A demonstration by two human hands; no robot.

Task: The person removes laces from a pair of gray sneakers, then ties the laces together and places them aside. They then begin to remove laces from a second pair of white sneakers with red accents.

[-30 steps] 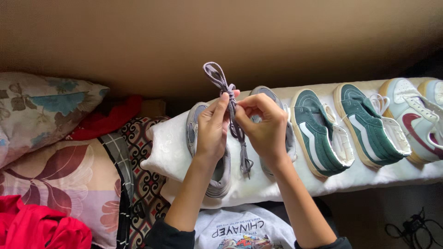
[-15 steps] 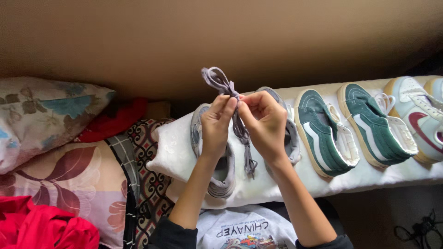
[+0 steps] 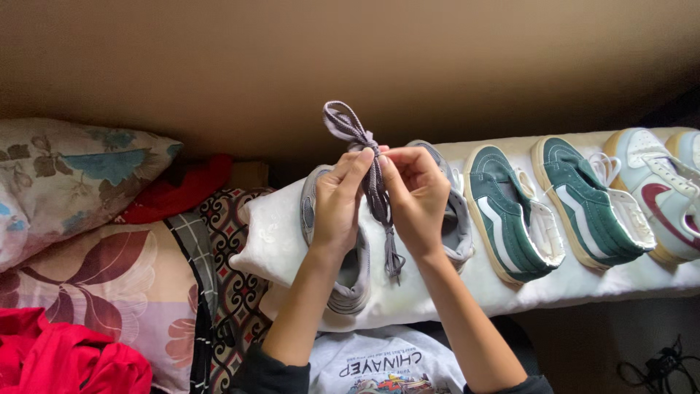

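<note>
Both hands hold a bundled grey shoelace [image 3: 364,157] upright above a pair of grey sneakers. My left hand [image 3: 337,204] pinches the lace from the left with thumb and forefinger. My right hand [image 3: 417,198] pinches it from the right at the same height. A loop of lace sticks up above the fingers and the loose ends hang down between my wrists. The left grey sneaker [image 3: 348,281] and the right grey sneaker [image 3: 456,222] lie on a long white cushion [image 3: 270,233], partly hidden by my hands.
Two green sneakers with white stripes [image 3: 507,215] [image 3: 590,201] and a white sneaker with a red mark [image 3: 660,193] lie in a row to the right. Floral pillows [image 3: 65,175], patterned cloth [image 3: 226,284] and red fabric [image 3: 65,361] sit left. A tan wall [image 3: 350,58] is behind.
The lace bundle and both hands shifted slightly; the fingers re-pinched around the middle of the bundle. The view drifted a little.
</note>
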